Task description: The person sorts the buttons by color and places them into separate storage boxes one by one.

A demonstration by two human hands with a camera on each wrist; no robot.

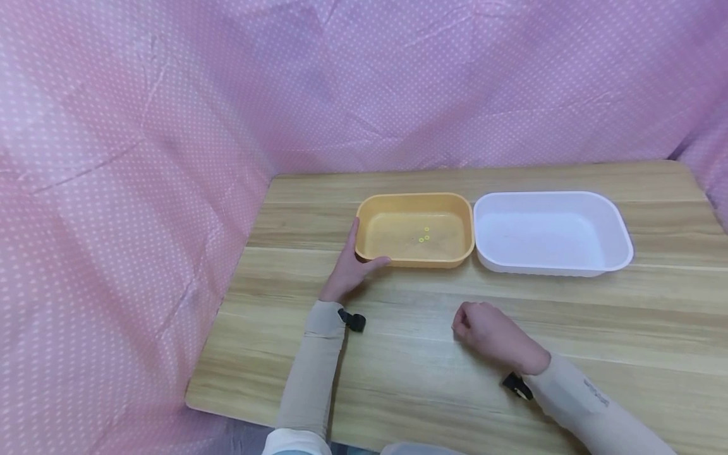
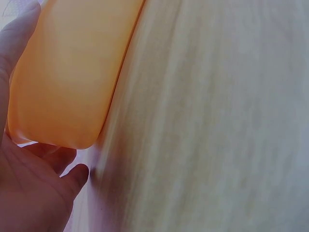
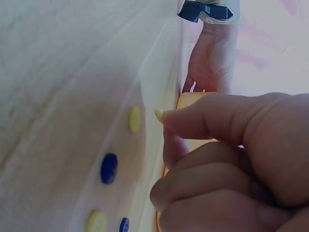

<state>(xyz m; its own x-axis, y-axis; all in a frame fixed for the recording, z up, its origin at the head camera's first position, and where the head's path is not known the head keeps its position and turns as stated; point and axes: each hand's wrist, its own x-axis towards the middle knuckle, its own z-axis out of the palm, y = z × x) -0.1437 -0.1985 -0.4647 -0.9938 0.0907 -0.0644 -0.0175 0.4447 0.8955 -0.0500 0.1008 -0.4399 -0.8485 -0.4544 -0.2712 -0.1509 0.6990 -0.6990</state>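
My left hand (image 1: 348, 270) grips the left end of an orange-yellow plastic basin (image 1: 418, 263), its thumb along the near side. In the left wrist view, other fingers reach around the basin's end. Three small yellow buttons (image 1: 427, 237) lie on the basin's floor. Over the table in front of the basins, my right hand (image 1: 495, 333) pinches a small yellow button (image 3: 159, 114) between thumb and forefinger, the other fingers curled in. Below it, the right wrist view shows loose buttons on the table, a yellow one (image 3: 134, 119) and a dark blue one (image 3: 109, 168) among them; the head view hides these.
A white basin (image 1: 554, 270) stands right of the orange-yellow one, their rims side by side. Both rest on a wood-grain table (image 1: 273, 278). Pink dotted cloth (image 1: 398, 95) hangs behind the table and along its left side.
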